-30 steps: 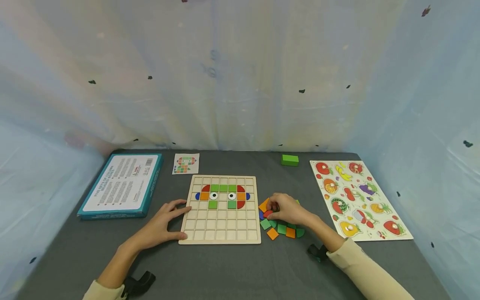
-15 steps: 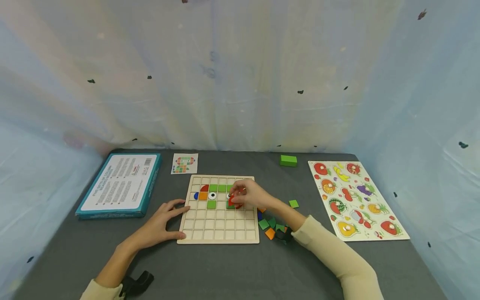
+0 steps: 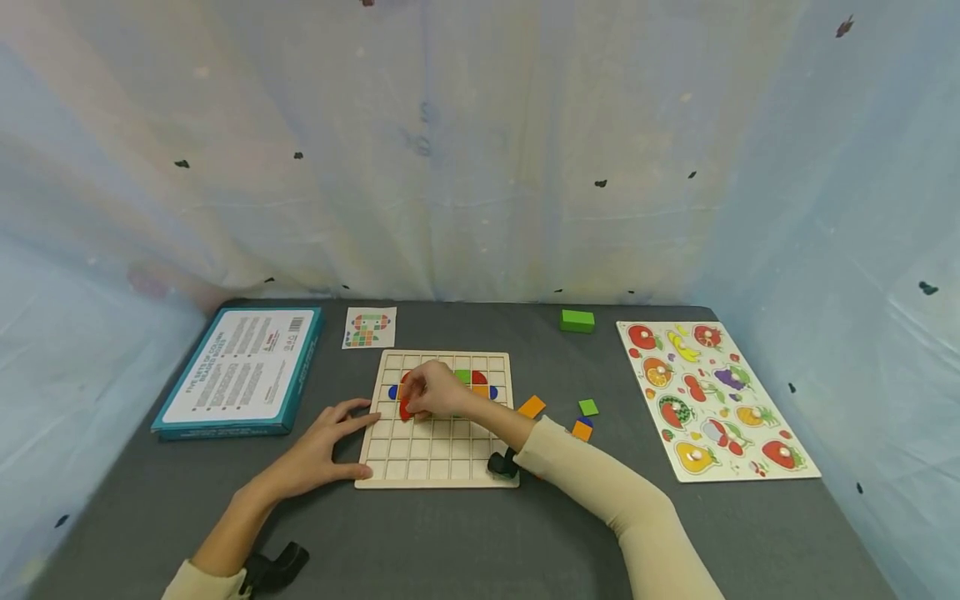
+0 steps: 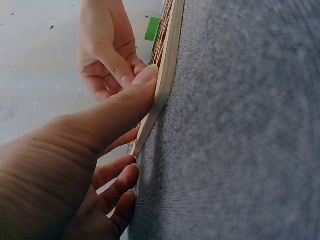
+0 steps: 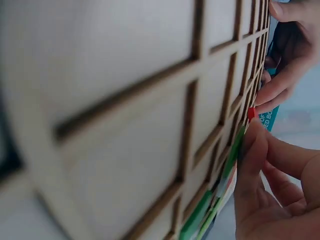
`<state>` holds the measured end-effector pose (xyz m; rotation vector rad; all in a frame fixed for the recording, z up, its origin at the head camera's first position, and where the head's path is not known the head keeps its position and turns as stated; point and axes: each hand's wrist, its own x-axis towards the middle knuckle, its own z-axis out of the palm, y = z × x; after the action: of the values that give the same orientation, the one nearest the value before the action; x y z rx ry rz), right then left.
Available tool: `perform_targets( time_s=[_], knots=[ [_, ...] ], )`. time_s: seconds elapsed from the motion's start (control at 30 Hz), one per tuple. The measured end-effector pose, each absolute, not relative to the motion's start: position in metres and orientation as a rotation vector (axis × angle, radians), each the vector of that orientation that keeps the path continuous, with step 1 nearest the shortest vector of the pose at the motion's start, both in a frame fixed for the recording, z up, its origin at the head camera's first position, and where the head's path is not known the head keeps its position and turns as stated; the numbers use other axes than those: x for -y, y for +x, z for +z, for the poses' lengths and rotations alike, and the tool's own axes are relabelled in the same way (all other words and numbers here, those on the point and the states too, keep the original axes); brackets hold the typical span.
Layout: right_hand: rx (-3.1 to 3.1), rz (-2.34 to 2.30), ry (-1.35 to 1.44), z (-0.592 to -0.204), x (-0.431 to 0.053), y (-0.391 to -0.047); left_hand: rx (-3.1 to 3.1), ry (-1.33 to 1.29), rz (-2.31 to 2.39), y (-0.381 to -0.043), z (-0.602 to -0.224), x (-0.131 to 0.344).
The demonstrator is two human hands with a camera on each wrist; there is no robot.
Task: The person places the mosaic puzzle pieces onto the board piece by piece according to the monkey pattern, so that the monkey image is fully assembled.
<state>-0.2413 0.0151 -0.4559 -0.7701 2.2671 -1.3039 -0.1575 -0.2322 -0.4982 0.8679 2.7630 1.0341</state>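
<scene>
A pale wooden grid board (image 3: 438, 468) lies flat, with coloured tiles and a round white eye piece set into its upper rows. My right hand (image 3: 442, 393) pinches a red tile (image 3: 406, 409) between thumb and fingertips at the board's left part. In the right wrist view only a bit of the red tile (image 5: 251, 113) shows past the fingertips. My left hand (image 3: 321, 450) rests against the board's left edge, thumb at the near corner and index finger on the rim, fingers spread. The right hand and forearm hide many of the set tiles.
Loose tiles, such as an orange tile (image 3: 532, 407) and a green tile (image 3: 588, 407), lie right of the board, partly under the sleeve. Around stand a teal box (image 3: 240, 371), a printed pattern card (image 3: 370, 327), a green block (image 3: 577, 321) and a fruit puzzle board (image 3: 712, 392).
My right hand has picked the red tile from the loose tiles and carried it left across the board, first to its right half, then to its left part. My left hand stays put.
</scene>
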Motion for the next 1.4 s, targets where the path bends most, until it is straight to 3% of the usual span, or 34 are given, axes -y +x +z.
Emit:
perform_targets(
  time_s=[0.27,0.57,1.4],
  knots=[
    [-2.64,-0.96,-0.951,-0.454,-0.015,-0.232,-2.757,0.871,1.046,-0.156,-0.501,0.231],
    [-2.805,0.085,-1.451,-0.452,-0.029,-0.167,-2.766,0.851,1.037,-0.156,-0.501,0.232],
    [-2.58,-0.077,-1.594,-0.463,-0.043,-0.177,-2.778,0.872,1.017,-0.159,-0.502,0.233]
  ],
)
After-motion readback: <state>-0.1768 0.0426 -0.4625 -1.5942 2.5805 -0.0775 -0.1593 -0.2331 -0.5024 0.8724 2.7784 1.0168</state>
